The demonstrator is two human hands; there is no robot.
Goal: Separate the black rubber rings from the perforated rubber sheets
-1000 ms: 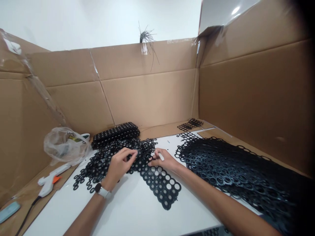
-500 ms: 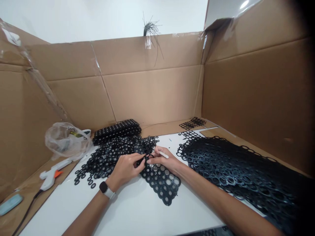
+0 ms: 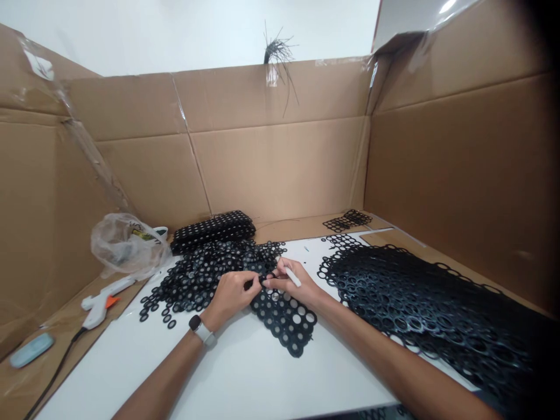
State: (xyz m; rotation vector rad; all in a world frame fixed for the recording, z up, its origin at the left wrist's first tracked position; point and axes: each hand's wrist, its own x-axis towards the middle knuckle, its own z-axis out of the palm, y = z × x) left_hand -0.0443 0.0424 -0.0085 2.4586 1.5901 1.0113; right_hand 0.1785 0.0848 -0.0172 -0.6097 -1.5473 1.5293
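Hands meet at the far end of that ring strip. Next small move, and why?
Probably a slight lowering of the small black piece toward the ringed strip: the left hand and right hand meet around it, just over the strip's far end. Whether it already touches is hidden.

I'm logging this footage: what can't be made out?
Head view:
What the left hand pinches: too small, dark.
Part of the white stick: behind fingers of the right hand.
Contents of the plastic bag: blurred by cloudy film.
Right end of the large ring pile: lost in darkness.
End of the black cord: cut off by bottom edge.
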